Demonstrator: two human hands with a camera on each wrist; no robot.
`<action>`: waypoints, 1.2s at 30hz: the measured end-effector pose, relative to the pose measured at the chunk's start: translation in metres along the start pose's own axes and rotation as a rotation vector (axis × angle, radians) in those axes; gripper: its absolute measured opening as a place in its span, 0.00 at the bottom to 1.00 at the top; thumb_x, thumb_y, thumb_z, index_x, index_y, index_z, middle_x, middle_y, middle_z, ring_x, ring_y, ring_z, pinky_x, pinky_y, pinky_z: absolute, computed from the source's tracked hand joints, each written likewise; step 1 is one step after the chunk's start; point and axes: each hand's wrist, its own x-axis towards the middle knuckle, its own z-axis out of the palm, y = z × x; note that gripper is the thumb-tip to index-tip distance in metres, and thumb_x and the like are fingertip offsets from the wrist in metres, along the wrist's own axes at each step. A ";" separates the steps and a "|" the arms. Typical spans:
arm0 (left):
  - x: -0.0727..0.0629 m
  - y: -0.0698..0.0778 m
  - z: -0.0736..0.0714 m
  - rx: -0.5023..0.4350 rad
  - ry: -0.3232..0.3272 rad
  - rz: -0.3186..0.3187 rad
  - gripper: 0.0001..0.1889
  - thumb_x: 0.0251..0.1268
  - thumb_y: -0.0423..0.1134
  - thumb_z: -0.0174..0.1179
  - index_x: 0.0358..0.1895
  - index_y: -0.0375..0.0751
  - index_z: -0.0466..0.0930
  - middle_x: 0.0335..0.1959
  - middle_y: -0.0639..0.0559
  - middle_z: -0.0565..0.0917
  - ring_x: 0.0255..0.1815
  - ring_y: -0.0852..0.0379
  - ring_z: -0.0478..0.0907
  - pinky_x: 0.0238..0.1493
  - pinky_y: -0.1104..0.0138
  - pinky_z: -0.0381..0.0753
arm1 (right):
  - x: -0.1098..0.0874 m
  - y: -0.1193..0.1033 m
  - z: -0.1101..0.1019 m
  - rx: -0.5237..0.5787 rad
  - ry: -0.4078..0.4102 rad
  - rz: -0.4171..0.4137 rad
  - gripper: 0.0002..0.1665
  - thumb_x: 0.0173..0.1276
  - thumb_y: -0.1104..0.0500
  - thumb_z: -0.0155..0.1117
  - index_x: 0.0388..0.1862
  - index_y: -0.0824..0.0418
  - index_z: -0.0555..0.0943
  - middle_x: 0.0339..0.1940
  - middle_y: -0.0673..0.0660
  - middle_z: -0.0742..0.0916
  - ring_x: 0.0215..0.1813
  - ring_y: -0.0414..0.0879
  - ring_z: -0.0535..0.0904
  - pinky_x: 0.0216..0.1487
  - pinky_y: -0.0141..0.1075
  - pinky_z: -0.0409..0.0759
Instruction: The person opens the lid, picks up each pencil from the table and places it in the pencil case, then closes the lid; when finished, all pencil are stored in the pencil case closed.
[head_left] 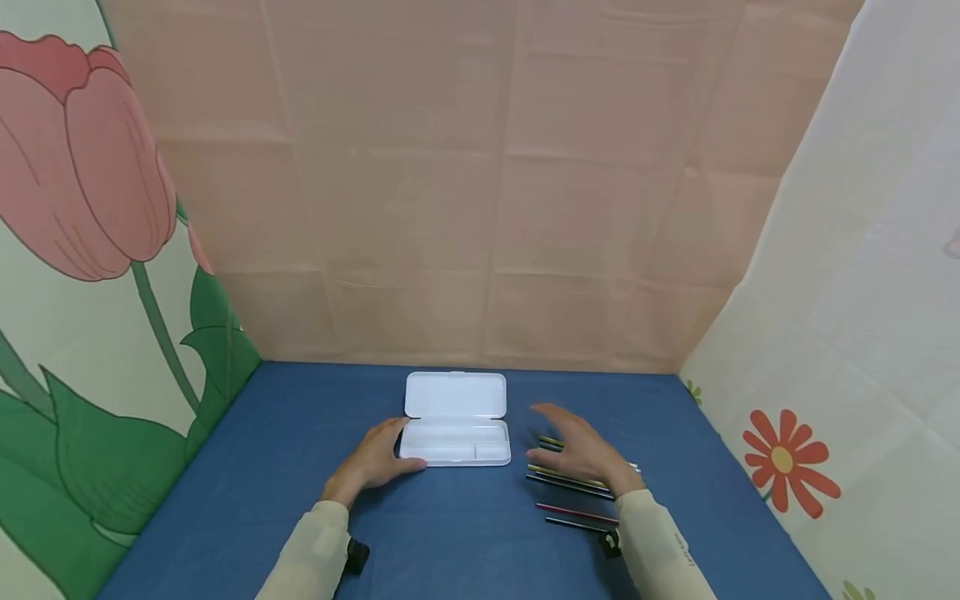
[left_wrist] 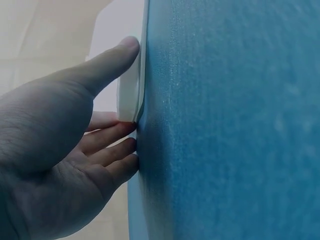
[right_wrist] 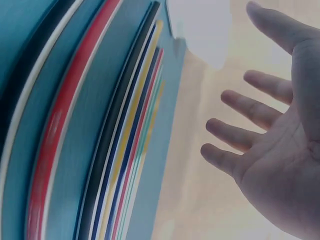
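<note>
A white pencil case (head_left: 454, 442) lies with its lid (head_left: 456, 395) raised at the back, and a small divider shows towards the right of its tray. My left hand (head_left: 381, 457) holds its left end, thumb along the front wall and fingers round the corner; the index fingertip is hidden in the left wrist view. Over to the right, my right hand (head_left: 576, 450) is raised above several pencils with fingers spread and nothing in its palm. A red pencil (head_left: 576, 512) and a dark pencil (head_left: 577, 525) lie nearest me. Yellow and dark striped pencils (right_wrist: 120, 150) lie close together beyond them.
A blue cloth (head_left: 450, 550) covers the table. Behind it hangs a beige cloth backdrop (head_left: 480, 208), with a tulip-printed panel (head_left: 97, 333) on the left and a white flower-printed panel (head_left: 855, 350) on the right. Black straps sit at both wrists.
</note>
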 end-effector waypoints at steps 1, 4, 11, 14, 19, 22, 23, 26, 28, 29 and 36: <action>0.000 0.000 0.000 -0.003 -0.001 -0.001 0.50 0.69 0.53 0.81 0.86 0.32 0.67 0.87 0.29 0.70 0.88 0.25 0.66 0.86 0.29 0.68 | -0.004 0.002 -0.003 -0.004 0.003 -0.004 0.50 0.75 0.37 0.78 0.90 0.47 0.70 0.91 0.57 0.74 0.91 0.63 0.69 0.87 0.69 0.71; -0.001 0.000 -0.001 0.001 -0.003 -0.003 0.51 0.70 0.53 0.81 0.86 0.32 0.67 0.87 0.28 0.70 0.88 0.25 0.66 0.86 0.29 0.68 | -0.015 0.010 -0.010 -0.014 0.019 -0.022 0.48 0.76 0.37 0.77 0.89 0.48 0.71 0.90 0.58 0.75 0.90 0.64 0.71 0.86 0.70 0.72; 0.000 0.001 -0.002 0.016 -0.007 0.003 0.50 0.70 0.53 0.81 0.86 0.31 0.67 0.86 0.28 0.70 0.88 0.25 0.67 0.86 0.30 0.69 | -0.037 0.026 -0.020 -0.031 0.046 -0.027 0.44 0.79 0.40 0.76 0.87 0.53 0.73 0.86 0.62 0.79 0.86 0.69 0.74 0.82 0.73 0.74; 0.000 0.001 -0.001 0.016 -0.006 0.004 0.50 0.70 0.53 0.80 0.86 0.30 0.66 0.87 0.28 0.70 0.88 0.25 0.66 0.86 0.29 0.68 | -0.045 0.034 -0.022 -0.044 0.042 -0.009 0.43 0.80 0.42 0.75 0.86 0.56 0.74 0.85 0.64 0.80 0.85 0.70 0.75 0.81 0.73 0.75; 0.001 0.001 0.000 0.014 -0.002 0.002 0.51 0.70 0.52 0.81 0.86 0.30 0.66 0.87 0.28 0.70 0.88 0.25 0.66 0.86 0.29 0.68 | -0.053 0.051 -0.025 -0.034 0.028 0.023 0.38 0.81 0.46 0.75 0.83 0.59 0.77 0.81 0.64 0.83 0.83 0.70 0.77 0.79 0.72 0.78; 0.001 0.001 0.000 0.010 0.001 0.003 0.51 0.70 0.52 0.81 0.86 0.30 0.66 0.86 0.28 0.70 0.87 0.25 0.67 0.86 0.30 0.69 | -0.056 0.062 -0.026 -0.021 0.026 0.040 0.34 0.83 0.49 0.73 0.81 0.60 0.79 0.79 0.65 0.85 0.80 0.69 0.80 0.77 0.70 0.80; 0.001 0.001 0.000 0.010 0.002 0.004 0.51 0.70 0.52 0.81 0.86 0.30 0.66 0.86 0.28 0.70 0.87 0.25 0.67 0.86 0.30 0.69 | -0.057 0.066 -0.027 -0.021 0.026 0.041 0.33 0.84 0.50 0.73 0.81 0.61 0.80 0.78 0.65 0.86 0.79 0.69 0.81 0.76 0.70 0.81; 0.001 0.001 -0.001 0.011 -0.002 0.001 0.51 0.70 0.52 0.81 0.86 0.29 0.66 0.86 0.27 0.70 0.87 0.25 0.67 0.86 0.30 0.69 | -0.057 0.075 -0.028 -0.023 0.023 0.046 0.30 0.85 0.52 0.72 0.78 0.65 0.81 0.75 0.67 0.88 0.76 0.69 0.84 0.73 0.68 0.84; 0.000 0.001 -0.001 0.012 -0.002 -0.001 0.51 0.70 0.52 0.81 0.86 0.29 0.66 0.86 0.27 0.70 0.87 0.25 0.67 0.86 0.30 0.69 | -0.056 0.080 -0.029 -0.017 0.023 0.060 0.29 0.85 0.54 0.71 0.76 0.66 0.82 0.73 0.67 0.89 0.73 0.68 0.86 0.72 0.67 0.86; 0.000 0.001 -0.001 0.012 -0.003 -0.005 0.51 0.70 0.52 0.81 0.86 0.29 0.66 0.86 0.27 0.70 0.88 0.25 0.67 0.86 0.30 0.69 | -0.056 0.082 -0.029 -0.016 0.022 0.068 0.28 0.85 0.54 0.71 0.75 0.67 0.83 0.72 0.67 0.90 0.72 0.68 0.87 0.70 0.66 0.87; -0.002 0.002 -0.002 0.003 0.002 -0.013 0.51 0.69 0.52 0.81 0.86 0.31 0.66 0.87 0.28 0.70 0.88 0.25 0.66 0.86 0.29 0.68 | -0.050 0.097 -0.029 -0.011 0.020 0.108 0.20 0.86 0.57 0.69 0.69 0.64 0.88 0.63 0.62 0.94 0.62 0.58 0.92 0.61 0.55 0.93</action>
